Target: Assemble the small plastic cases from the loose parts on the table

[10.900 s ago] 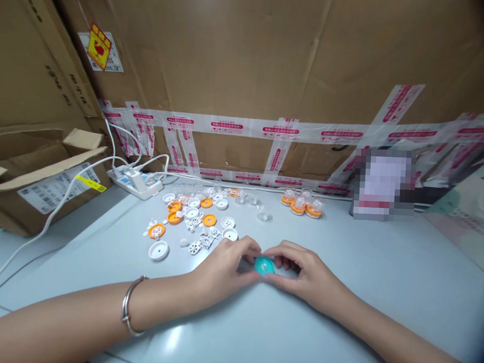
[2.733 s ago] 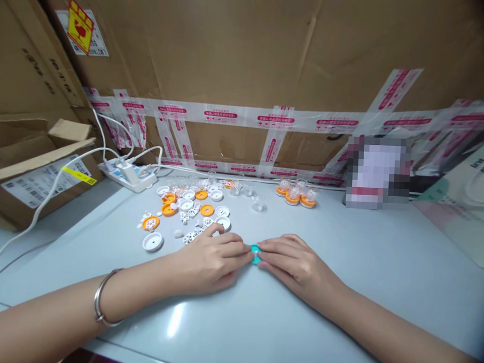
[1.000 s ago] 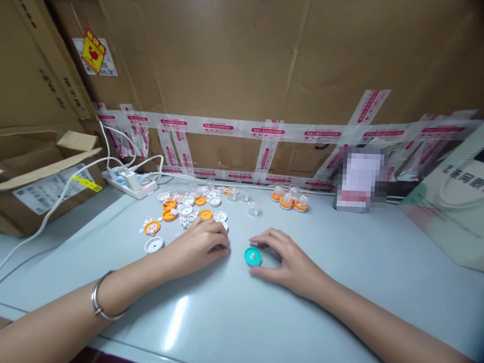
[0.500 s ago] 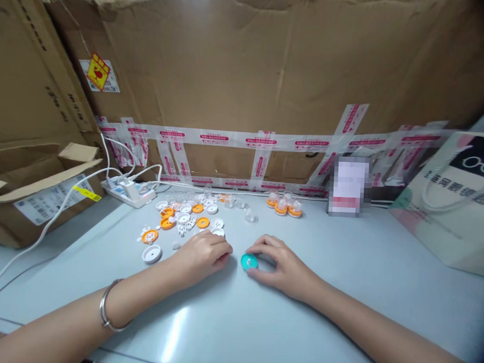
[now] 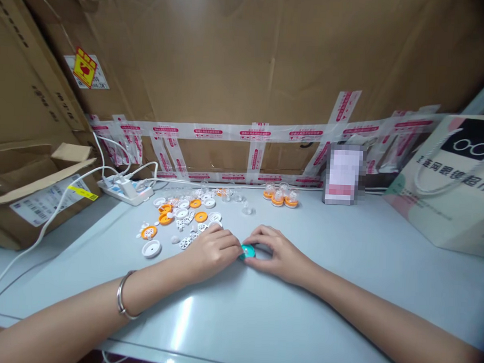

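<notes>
My right hand point(image 5: 281, 254) holds a small teal round plastic base point(image 5: 249, 251) on the table, thumb and fingers at its rim. My left hand point(image 5: 216, 253) is closed, with its fingertips against the base's left side. Whatever those fingers pinch, if anything, is hidden. Left of the hands lie loose plastic parts, among them a white round base point(image 5: 151, 248), an orange ring-shaped disc point(image 5: 201, 216) and small white gears point(image 5: 185, 243). Several orange bases with clear domes point(image 5: 278, 198) stand together farther back.
A big taped cardboard box point(image 5: 215, 68) walls off the table's back. At left are an open carton point(image 5: 33, 178) and a white power strip point(image 5: 137, 194) with cables. A phone-like upright object point(image 5: 344, 175), blurred out, and a paper bag point(image 5: 445, 196) stand at right.
My left hand has moved right, bringing its fingertips to the teal base. My right hand keeps its grip on the base. The camera view has shifted slightly.
</notes>
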`<action>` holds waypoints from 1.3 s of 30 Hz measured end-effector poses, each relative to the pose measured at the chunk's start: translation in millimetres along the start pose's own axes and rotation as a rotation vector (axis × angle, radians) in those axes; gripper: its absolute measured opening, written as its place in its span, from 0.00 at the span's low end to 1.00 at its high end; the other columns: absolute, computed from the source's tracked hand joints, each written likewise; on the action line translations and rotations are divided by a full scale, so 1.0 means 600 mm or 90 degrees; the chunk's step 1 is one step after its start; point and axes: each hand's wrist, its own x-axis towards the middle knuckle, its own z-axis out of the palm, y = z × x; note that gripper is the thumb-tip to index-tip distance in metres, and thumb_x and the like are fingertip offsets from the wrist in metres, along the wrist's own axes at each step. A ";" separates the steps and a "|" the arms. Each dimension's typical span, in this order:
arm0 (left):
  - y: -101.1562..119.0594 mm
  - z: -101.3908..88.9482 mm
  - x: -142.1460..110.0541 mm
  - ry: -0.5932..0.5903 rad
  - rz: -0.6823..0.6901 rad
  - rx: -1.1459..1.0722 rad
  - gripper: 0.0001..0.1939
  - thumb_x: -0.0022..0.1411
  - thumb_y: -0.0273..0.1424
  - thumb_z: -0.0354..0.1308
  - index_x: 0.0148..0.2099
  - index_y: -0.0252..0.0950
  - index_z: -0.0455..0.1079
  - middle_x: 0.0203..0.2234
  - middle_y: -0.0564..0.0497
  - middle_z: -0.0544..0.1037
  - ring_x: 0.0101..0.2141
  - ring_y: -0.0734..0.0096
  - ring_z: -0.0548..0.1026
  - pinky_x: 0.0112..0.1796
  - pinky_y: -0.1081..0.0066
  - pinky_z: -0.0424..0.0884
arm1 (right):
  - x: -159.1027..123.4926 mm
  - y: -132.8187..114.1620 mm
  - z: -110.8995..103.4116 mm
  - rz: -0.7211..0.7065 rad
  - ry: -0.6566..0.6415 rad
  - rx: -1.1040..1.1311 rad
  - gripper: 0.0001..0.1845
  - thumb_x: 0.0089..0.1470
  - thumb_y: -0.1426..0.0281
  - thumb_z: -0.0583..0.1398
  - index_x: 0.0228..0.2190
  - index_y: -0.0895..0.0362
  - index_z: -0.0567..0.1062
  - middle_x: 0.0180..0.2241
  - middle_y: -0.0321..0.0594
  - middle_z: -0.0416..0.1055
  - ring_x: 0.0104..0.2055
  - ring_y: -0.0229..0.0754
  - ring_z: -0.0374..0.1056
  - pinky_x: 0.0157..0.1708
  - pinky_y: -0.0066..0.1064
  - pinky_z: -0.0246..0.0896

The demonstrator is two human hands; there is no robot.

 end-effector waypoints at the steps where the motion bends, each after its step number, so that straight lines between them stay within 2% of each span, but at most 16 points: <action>1: 0.000 -0.001 0.000 0.001 0.003 0.001 0.07 0.64 0.25 0.50 0.38 0.35 0.69 0.29 0.52 0.77 0.30 0.73 0.72 0.33 0.70 0.59 | 0.000 0.000 0.000 0.000 0.001 0.000 0.13 0.46 0.68 0.63 0.37 0.55 0.76 0.35 0.41 0.70 0.40 0.44 0.66 0.43 0.37 0.60; 15: 0.006 -0.015 -0.007 -0.063 -0.090 -0.094 0.12 0.61 0.25 0.50 0.45 0.39 0.70 0.38 0.51 0.78 0.37 0.71 0.72 0.37 0.67 0.60 | -0.001 -0.005 -0.005 0.024 -0.017 0.011 0.13 0.47 0.66 0.63 0.38 0.54 0.76 0.37 0.41 0.70 0.42 0.45 0.66 0.45 0.38 0.59; 22: 0.016 -0.016 -0.006 -0.079 -0.111 -0.121 0.13 0.61 0.25 0.50 0.45 0.38 0.70 0.38 0.49 0.77 0.39 0.68 0.72 0.39 0.65 0.60 | -0.002 -0.005 -0.005 0.027 -0.024 0.016 0.13 0.48 0.65 0.63 0.38 0.53 0.76 0.37 0.40 0.70 0.43 0.44 0.66 0.47 0.39 0.57; 27: 0.012 -0.028 0.002 -0.046 -0.154 -0.161 0.10 0.61 0.27 0.51 0.42 0.38 0.71 0.36 0.49 0.77 0.37 0.70 0.73 0.39 0.67 0.63 | -0.003 -0.002 -0.006 0.027 -0.025 0.019 0.14 0.48 0.63 0.63 0.38 0.52 0.76 0.37 0.40 0.70 0.43 0.45 0.66 0.46 0.39 0.58; 31: -0.041 -0.068 -0.006 0.049 -0.252 -0.139 0.08 0.62 0.28 0.50 0.38 0.35 0.71 0.34 0.48 0.77 0.37 0.70 0.73 0.40 0.69 0.66 | -0.003 -0.002 -0.007 0.038 -0.034 0.032 0.14 0.48 0.64 0.63 0.39 0.52 0.76 0.38 0.40 0.70 0.43 0.45 0.66 0.46 0.38 0.58; 33: -0.079 -0.091 -0.018 0.011 -0.330 -0.127 0.09 0.62 0.30 0.50 0.38 0.35 0.72 0.34 0.47 0.77 0.36 0.69 0.73 0.38 0.70 0.67 | -0.003 -0.003 -0.008 0.047 -0.037 0.034 0.16 0.48 0.64 0.63 0.41 0.52 0.75 0.39 0.41 0.70 0.43 0.45 0.66 0.47 0.38 0.58; 36: -0.128 -0.112 -0.040 -0.151 -0.430 -0.110 0.11 0.61 0.33 0.49 0.38 0.36 0.72 0.35 0.48 0.76 0.35 0.67 0.73 0.37 0.70 0.67 | -0.003 -0.006 -0.010 0.056 -0.042 0.035 0.20 0.48 0.64 0.63 0.45 0.51 0.74 0.39 0.40 0.70 0.44 0.45 0.67 0.48 0.39 0.58; 39: -0.154 -0.117 -0.057 -0.282 -0.462 -0.111 0.11 0.59 0.33 0.49 0.35 0.36 0.73 0.33 0.49 0.76 0.33 0.67 0.73 0.36 0.70 0.66 | -0.003 -0.008 -0.011 0.060 -0.048 0.036 0.19 0.47 0.63 0.63 0.44 0.51 0.74 0.39 0.40 0.71 0.43 0.45 0.67 0.47 0.39 0.58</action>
